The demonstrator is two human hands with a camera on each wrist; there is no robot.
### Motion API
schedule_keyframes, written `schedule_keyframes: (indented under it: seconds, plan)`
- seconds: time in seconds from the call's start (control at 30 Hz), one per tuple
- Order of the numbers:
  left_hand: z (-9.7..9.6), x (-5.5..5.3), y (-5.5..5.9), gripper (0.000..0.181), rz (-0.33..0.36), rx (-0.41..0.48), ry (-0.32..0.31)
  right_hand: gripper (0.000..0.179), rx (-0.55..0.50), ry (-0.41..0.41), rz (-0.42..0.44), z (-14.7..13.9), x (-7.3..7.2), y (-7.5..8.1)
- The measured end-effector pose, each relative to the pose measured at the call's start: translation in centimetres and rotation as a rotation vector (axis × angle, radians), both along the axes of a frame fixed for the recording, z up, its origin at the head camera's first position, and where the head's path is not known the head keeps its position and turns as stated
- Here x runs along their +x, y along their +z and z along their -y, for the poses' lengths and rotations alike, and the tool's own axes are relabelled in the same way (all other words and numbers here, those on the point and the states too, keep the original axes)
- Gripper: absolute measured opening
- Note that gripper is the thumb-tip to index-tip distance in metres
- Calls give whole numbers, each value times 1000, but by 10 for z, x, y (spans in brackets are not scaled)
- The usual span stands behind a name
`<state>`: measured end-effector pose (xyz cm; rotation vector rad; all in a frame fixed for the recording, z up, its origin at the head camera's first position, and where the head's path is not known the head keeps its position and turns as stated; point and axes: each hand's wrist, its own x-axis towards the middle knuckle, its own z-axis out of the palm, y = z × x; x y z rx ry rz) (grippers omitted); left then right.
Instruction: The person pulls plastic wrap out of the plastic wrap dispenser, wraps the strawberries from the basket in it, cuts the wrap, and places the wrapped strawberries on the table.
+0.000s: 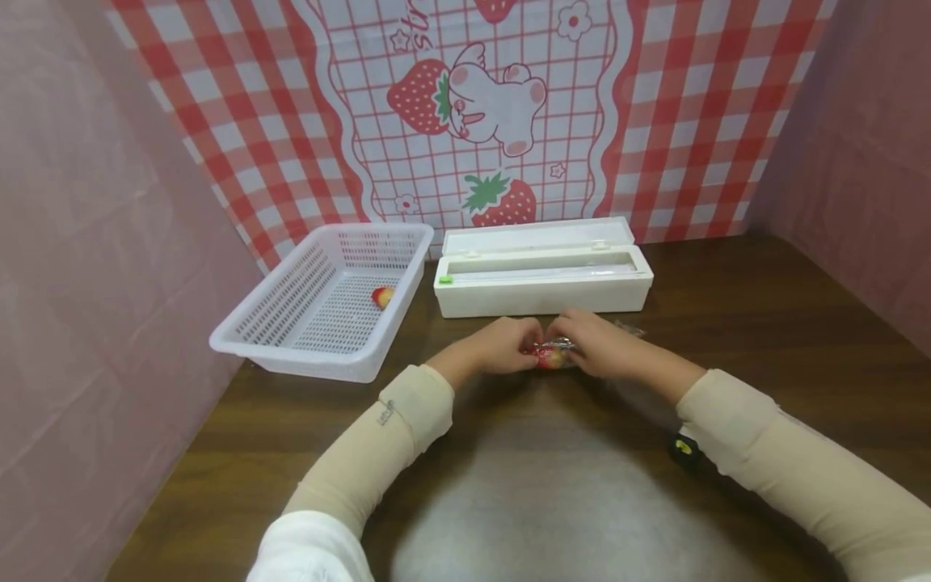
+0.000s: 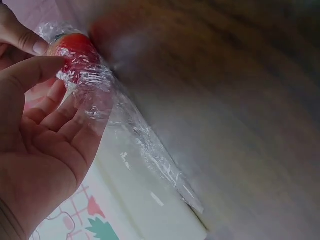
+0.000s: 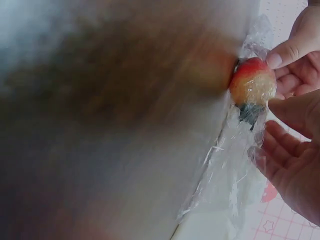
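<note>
A small red-and-yellow fruit (image 1: 550, 356) with green leaves lies in crinkled clear cling film (image 3: 232, 165), between my two hands. My left hand (image 1: 507, 346) pinches it from the left with thumb and fingers; in the left wrist view, this hand's palm (image 2: 45, 130) faces up beside the film. From the other side my right hand (image 1: 600, 343) grips the fruit and film, its thumb by the leafy end in the right wrist view. A length of film trails past the right hand. Just behind both hands stands a long white cling film box (image 1: 541, 297), lid raised.
To the left is a white slotted plastic basket (image 1: 291, 353) with another red-and-yellow fruit (image 1: 381, 297) inside. A small black object (image 1: 684, 449) shows beside the right sleeve. A red-checked strawberry cloth (image 1: 669, 121) hangs behind; pink cloth (image 1: 87, 323) borders the sides.
</note>
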<state>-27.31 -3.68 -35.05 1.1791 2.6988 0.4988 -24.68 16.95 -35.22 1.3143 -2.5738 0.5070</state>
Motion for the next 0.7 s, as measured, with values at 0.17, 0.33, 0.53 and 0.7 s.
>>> schedule_keyframes:
  seconds: [0.17,0.33,0.53,0.7]
  plan:
    - [-2,-6,2,18,-5,8,4,17,2,-1,36,4,-6,1]
    - [-7,-12,1,20,-43,-15,21,13,19,-80,104,2,-14,0]
    - [-14,-18,2,15,-141,-52,65,8,50,-139,131,0,-23,-2]
    - [-19,-21,5,15,-174,-110,71,6,85,-148,91,0,-26,0]
